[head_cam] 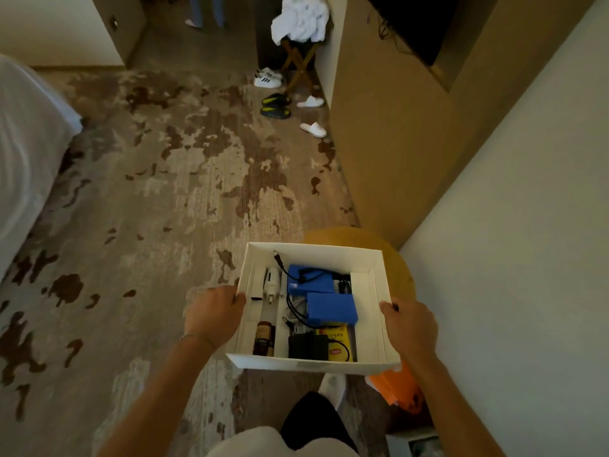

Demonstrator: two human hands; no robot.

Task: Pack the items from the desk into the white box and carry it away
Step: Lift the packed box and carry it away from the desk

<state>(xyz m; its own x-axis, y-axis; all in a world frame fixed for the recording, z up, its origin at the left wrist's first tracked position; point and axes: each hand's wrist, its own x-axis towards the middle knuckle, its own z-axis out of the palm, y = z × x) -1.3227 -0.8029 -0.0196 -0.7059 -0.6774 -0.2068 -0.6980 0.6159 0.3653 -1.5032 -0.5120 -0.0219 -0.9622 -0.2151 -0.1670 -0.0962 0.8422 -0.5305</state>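
I hold the white box [306, 363] in the air in front of me, above the patterned carpet. My left hand [214, 313] grips its left wall and my right hand [408, 326] grips its right wall. Inside lie two blue battery packs [331, 308] with black cables, a white plug adapter [272, 283], a small brown bottle [263, 338], a black pouch [308, 346] and a yellow packet [339, 338].
A round yellow stool [359, 237] stands just beyond the box. A white wall [514, 258] runs along the right, a bed [29, 153] on the left. Shoes and slippers [313, 128] lie near a folding rack with white towels [301, 18]. An orange bag [398, 385] sits low right.
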